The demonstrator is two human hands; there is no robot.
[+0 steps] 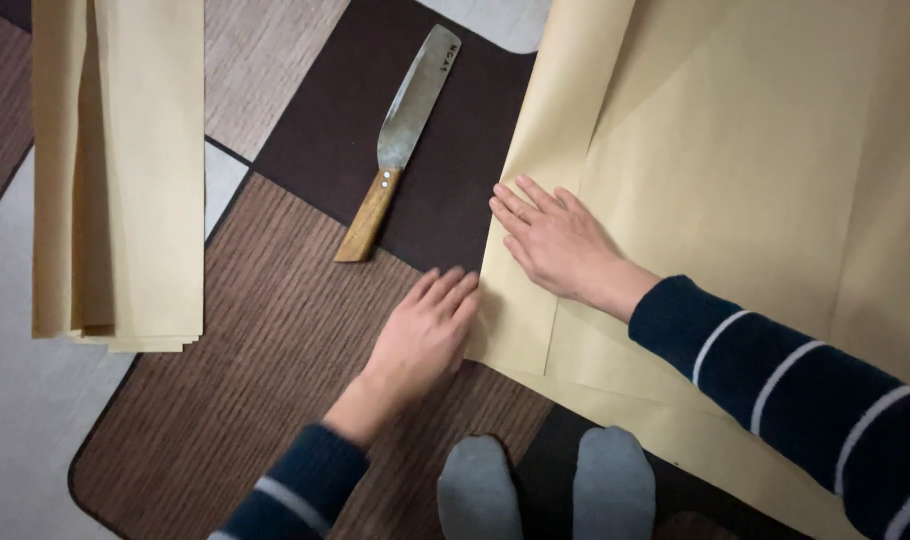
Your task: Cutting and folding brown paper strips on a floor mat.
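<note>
Rug [275, 330]: patchwork of brown, dark brown, grey and beige panels, covering the floor under everything in view. Large paper sheet [755, 150]: tan, folded over on itself, filling the right half of the view; its folded left edge runs down from the top centre to a corner just above the feet. Stack of paper strips [125, 170]: same tan colour, long and narrow, several layers lying flat at the upper left, lower ends slightly staggered, well apart from the large sheet. Knife [400, 140]: broad, worn metal blade with a squared tip pointing up and right, wooden riveted handle pointing down and left; lies on the dark brown panel between the strip stack and the large sheet, touching neither hand. Right hand [555, 245]: palm down flat on the large sheet near its folded edge, fingers [515, 205] extended and slightly spread, pinching nothing; dark sleeve with white stripes. Left hand [425, 335]: palm down on the rug, fingers [455, 290] straight and held close together, their tips meeting the sheet's folded edge; matching striped sleeve. Feet in grey socks [545, 490]: side by side at the bottom centre, just below the sheet's lower corner.
</note>
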